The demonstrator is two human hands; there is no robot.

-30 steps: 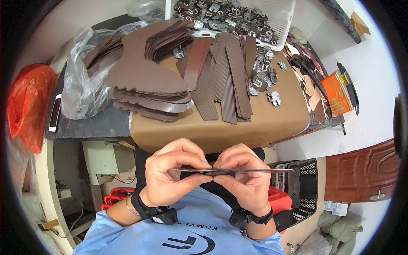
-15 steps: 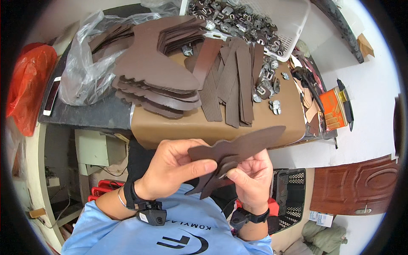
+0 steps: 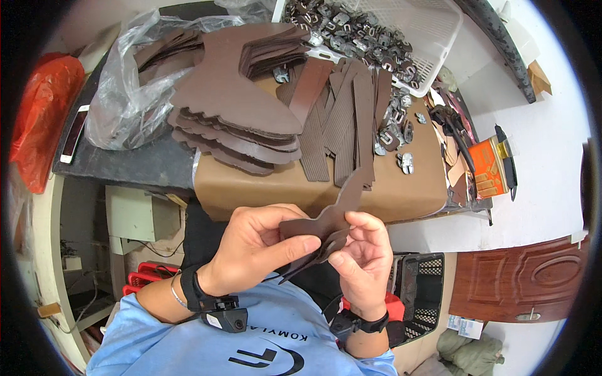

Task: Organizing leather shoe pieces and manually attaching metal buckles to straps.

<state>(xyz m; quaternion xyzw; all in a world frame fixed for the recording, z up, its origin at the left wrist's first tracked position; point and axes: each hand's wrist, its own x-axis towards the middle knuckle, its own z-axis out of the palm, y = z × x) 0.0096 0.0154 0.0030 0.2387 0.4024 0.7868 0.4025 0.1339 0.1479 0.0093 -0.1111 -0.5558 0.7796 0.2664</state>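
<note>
Leather piece (image 3: 329,219), dark brown, curved outline: held in front of the chest, just below the near edge of the tan-covered bench (image 3: 313,188). Head view only. Left hand (image 3: 257,247) closed on its left end, thumb on top, fingers curled under. Right hand (image 3: 364,257) pinches its lower right edge, fingers bent. On the bench: stack of similar shaped pieces (image 3: 232,119), straight brown strips (image 3: 342,122) beside it, metal buckles (image 3: 395,135) near the strips. White basket (image 3: 433,28) of buckles behind. Clear plastic bag (image 3: 125,100) left.
</note>
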